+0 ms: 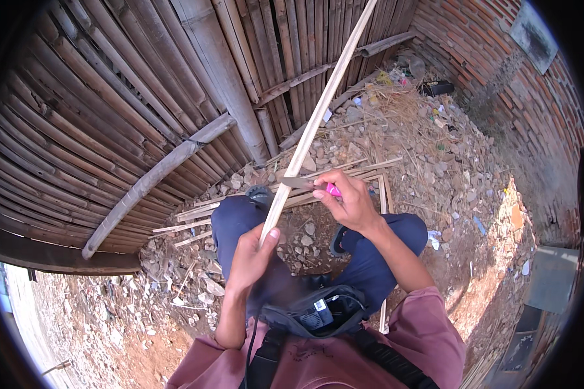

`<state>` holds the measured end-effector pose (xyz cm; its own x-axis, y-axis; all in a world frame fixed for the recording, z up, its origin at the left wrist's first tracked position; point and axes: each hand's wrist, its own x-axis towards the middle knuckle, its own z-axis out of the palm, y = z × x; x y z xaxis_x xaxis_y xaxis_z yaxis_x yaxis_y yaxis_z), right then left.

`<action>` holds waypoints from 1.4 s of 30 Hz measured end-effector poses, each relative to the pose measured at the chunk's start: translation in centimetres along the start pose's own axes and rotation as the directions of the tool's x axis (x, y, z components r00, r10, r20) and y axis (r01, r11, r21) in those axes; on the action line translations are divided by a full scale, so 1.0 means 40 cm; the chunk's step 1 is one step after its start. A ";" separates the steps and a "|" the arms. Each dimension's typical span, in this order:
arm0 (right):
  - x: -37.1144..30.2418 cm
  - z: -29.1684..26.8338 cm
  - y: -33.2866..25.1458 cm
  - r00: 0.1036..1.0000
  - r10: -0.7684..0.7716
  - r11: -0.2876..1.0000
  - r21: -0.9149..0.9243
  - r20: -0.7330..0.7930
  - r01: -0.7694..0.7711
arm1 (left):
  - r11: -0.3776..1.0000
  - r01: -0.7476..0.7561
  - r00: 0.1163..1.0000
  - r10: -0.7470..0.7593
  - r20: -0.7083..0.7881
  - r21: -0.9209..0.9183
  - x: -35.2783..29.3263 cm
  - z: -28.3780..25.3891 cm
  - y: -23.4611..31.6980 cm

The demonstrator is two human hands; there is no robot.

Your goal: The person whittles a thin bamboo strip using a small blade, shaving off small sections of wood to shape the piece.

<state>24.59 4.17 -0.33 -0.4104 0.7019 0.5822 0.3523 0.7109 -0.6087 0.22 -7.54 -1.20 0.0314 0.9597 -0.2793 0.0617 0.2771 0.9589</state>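
Observation:
A long pale strip of split bamboo (311, 133) slants up and away from my lap toward the top edge. My left hand (252, 254) is closed round its near end, thumb lying along it. In my right hand (350, 202) is a knife (298, 183) with a pink handle, most of it hidden by my fingers. The blade lies across the strip a little beyond my left hand and touches it. Beneath, between my knees, several more bamboo strips (376, 170) lie on the rubble.
A bamboo-pole wall (143, 78) rises at the left and ahead, with a thick upright post (224, 71). A brick wall (480, 58) stands at the right. Stones and litter (428, 149) cover the ground. An open black bag (318, 311) rests at my waist.

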 end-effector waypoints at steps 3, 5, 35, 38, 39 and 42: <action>0.000 0.010 0.005 0.998 -0.016 1.000 0.021 -0.060 0.017 | 0.993 -0.088 0.994 0.092 -0.058 0.082 0.003 0.012 -0.012; 0.000 0.006 0.001 0.998 -0.021 1.000 -0.022 -0.061 0.020 | 0.977 -0.132 0.983 0.150 -0.103 0.166 0.002 0.019 -0.016; 0.069 -0.021 0.020 0.977 -0.106 0.982 -0.175 -0.183 0.074 | 0.904 -0.125 0.920 0.259 -0.293 0.408 -0.108 0.004 -0.023; 0.055 -0.007 0.029 0.981 -0.133 0.972 -0.211 -0.140 0.102 | 0.921 -0.105 0.920 0.233 -0.315 0.376 -0.126 0.005 -0.032; 0.054 -0.003 0.031 0.983 -0.135 0.977 -0.182 -0.125 0.111 | 0.918 -0.100 0.923 0.229 -0.309 0.383 -0.133 -0.007 -0.043; 0.050 0.004 0.026 0.987 -0.132 0.987 -0.104 -0.087 0.123 | 0.923 -0.090 0.929 0.213 -0.303 0.374 -0.151 -0.018 -0.049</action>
<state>24.01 6.31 0.10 -0.3783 0.6027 0.7026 0.3848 0.7927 -0.4728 -0.81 -13.84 -1.38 -0.2595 0.9649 -0.0399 0.4277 0.1518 0.8911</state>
